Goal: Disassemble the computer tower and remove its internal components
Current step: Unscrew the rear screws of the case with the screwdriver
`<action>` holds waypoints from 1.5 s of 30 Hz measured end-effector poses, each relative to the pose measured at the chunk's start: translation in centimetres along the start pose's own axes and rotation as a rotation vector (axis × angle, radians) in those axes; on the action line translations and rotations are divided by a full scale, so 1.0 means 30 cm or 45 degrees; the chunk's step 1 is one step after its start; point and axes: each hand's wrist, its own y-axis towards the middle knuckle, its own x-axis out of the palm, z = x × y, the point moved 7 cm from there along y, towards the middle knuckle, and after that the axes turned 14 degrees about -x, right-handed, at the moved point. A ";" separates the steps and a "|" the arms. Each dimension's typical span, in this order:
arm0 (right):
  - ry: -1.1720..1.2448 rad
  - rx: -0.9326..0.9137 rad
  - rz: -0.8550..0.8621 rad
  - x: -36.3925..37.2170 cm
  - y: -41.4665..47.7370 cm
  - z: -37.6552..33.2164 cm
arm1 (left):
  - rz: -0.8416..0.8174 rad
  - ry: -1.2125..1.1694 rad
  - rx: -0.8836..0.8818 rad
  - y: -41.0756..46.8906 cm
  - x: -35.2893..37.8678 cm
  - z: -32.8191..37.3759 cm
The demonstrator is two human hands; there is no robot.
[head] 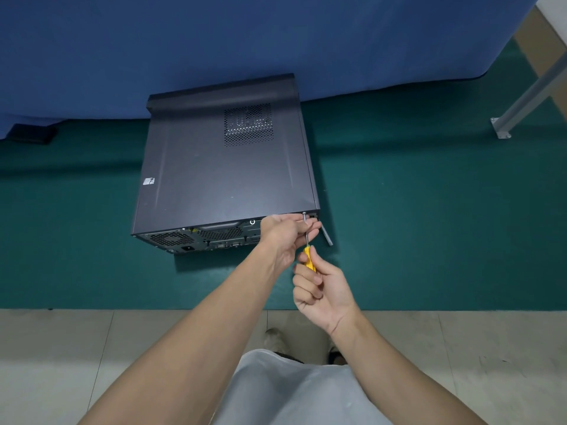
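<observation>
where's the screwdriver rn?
Head view, right of centre: the screwdriver has its yellow handle in the right hand grip, its shaft held by the left hand, tip at the upper right corner of the computer tower rear panel.

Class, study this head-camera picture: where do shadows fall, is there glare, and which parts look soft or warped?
Head view: lighting is even, with no glare; the computer tower casts a soft shadow on the green mat on its near and right sides; the metal leg at top right is blurred; the screwdriver, left hand and right hand are sharp.
</observation>
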 end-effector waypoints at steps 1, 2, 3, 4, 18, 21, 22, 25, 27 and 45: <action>-0.045 -0.028 0.042 -0.001 0.002 -0.002 | -0.009 -0.001 -0.002 0.001 0.000 -0.002; -0.137 -0.080 0.098 -0.007 0.002 -0.011 | -0.020 -0.005 -0.002 0.002 0.001 -0.003; -0.276 -0.150 0.175 -0.021 0.005 -0.020 | -0.033 -0.008 -0.002 0.002 0.003 -0.004; -0.492 -0.234 0.260 -0.031 0.004 -0.035 | -0.042 -0.008 -0.004 0.002 0.006 -0.005; -0.598 -0.029 0.155 -0.012 -0.056 -0.088 | -0.037 0.065 -0.015 0.005 0.013 -0.006; -0.571 -0.062 0.089 0.006 -0.058 -0.094 | -0.071 0.049 -0.012 0.000 0.013 -0.004; -0.715 -0.126 0.114 0.011 -0.051 -0.100 | -0.077 0.051 -0.006 -0.004 0.013 -0.003; -1.310 -0.332 0.290 0.016 -0.044 -0.135 | -0.018 0.137 0.042 -0.016 0.005 0.002; -1.589 -0.408 0.365 0.016 -0.046 -0.153 | 0.074 0.215 0.083 -0.019 -0.005 0.008; -1.406 -0.274 0.264 0.008 -0.039 -0.160 | 0.171 0.131 0.139 -0.022 -0.003 -0.007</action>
